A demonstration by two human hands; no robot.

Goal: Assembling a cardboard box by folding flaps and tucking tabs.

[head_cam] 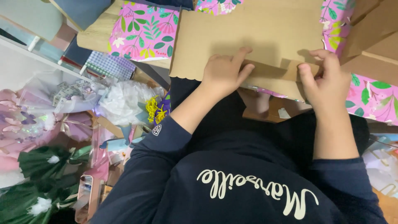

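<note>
A flat brown cardboard piece with a scalloped left edge lies over pink floral wrapping paper on a wooden table. My left hand presses flat on the cardboard's near edge, fingers stretched toward a folded flap. My right hand pinches that flap's right end between thumb and fingers. Both forearms reach out from dark navy sleeves.
Another cardboard piece stands at the upper right over more pink floral paper. On the left are wrapped bouquets in clear and lilac paper, yellow curled ribbon and dark green paper bundles on the floor.
</note>
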